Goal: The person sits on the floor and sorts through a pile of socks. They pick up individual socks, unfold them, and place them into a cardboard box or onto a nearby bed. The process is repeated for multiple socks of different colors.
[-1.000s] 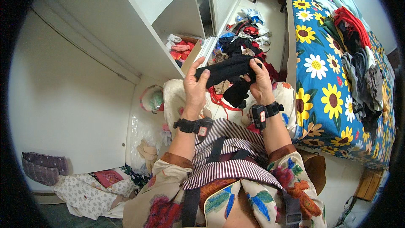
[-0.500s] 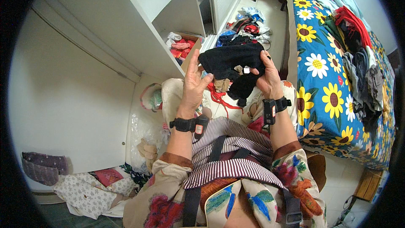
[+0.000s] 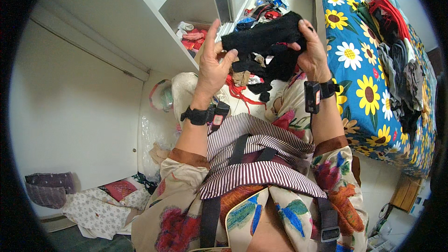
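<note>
Two hands up, one garment between them: the left hand (image 3: 212,67) has its thumb and lower fingers pinching the near corner of a black knitted garment (image 3: 266,42), index finger sticking straight up, while the right hand (image 3: 310,51) curls its fingers over the far end and grips it. The piece is stretched across at chest height, above a heap of dark clothes (image 3: 261,72) on the lap, with one red strap (image 3: 238,91) trailing out of it. Two black wristbands, one on each wrist (each carrying a small dark device). To the person's right, one bed with a blue sunflower bedspread (image 3: 359,65) and a row of clothes (image 3: 396,51) laid along it; to the left, one open white wardrobe (image 3: 154,32) with red and pink folded things (image 3: 191,39) in its compartment. One scatter of clothing (image 3: 263,9) on the floor beyond. Compared with half a second ago, the garment has been pulled wider and lifted higher, the hands are further apart, and the left index finger has stayed raised.
</note>
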